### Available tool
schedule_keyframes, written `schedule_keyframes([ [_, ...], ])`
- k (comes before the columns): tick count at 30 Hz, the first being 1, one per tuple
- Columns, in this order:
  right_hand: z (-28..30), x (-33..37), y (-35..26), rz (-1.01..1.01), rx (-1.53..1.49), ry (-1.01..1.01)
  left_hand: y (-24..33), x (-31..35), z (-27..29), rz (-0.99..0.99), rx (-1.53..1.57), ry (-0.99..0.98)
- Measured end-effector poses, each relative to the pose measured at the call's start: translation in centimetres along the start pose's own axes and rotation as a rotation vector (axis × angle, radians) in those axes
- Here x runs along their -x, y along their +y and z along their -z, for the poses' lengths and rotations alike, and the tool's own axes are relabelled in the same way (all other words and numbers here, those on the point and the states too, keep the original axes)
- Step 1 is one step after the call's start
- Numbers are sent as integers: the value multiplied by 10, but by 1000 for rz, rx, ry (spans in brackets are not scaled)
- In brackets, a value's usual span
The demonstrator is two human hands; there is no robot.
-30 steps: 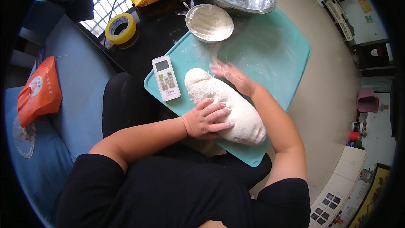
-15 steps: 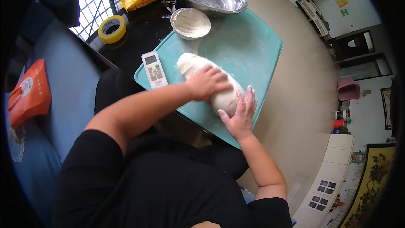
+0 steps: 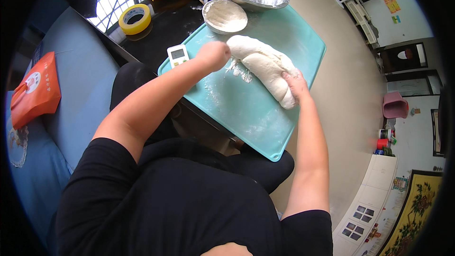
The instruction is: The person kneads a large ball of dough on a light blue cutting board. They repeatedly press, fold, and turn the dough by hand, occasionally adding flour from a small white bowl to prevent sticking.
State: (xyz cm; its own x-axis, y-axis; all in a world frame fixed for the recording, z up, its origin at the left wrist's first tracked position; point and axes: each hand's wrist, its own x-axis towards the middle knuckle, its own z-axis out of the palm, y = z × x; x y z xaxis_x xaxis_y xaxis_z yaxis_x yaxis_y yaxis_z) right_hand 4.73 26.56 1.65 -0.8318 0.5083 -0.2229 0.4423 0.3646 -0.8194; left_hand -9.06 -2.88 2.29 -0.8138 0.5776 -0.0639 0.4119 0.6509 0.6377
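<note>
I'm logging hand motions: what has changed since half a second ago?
The dough has moved across the teal mat, away from the body and closer to the flour bowl. The left hand has left its middle and is curled by its far end; contact is unclear. Unchanged: the right hand at its near end; bowl, steel basin, yellow tape and remote in place.

- Plain black top (image 3: 180, 199), softly creased
- Short black sleeves (image 3: 102, 168), ending above the elbows
- Curved neckline (image 3: 227, 243) at the lower edge
- Dark legwear (image 3: 134, 83), seemingly black, though shadow hides its cut
- Left hand (image 3: 215, 56) and right hand (image 3: 296, 85) bare, like the forearms (image 3: 142, 104)
</note>
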Motion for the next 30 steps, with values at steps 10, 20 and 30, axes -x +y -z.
schedule_keyframes([
  [10, -30, 33, 11, -193, -475, 94, -25, 0, -37, 52, 18, -68],
  [20, -82, 130, -6, -248, -556, 258, -15, -27, -43, 30, 19, 41],
  [30, -94, 139, -16, -289, -655, 238, 31, -20, -32, -74, 166, 103],
])
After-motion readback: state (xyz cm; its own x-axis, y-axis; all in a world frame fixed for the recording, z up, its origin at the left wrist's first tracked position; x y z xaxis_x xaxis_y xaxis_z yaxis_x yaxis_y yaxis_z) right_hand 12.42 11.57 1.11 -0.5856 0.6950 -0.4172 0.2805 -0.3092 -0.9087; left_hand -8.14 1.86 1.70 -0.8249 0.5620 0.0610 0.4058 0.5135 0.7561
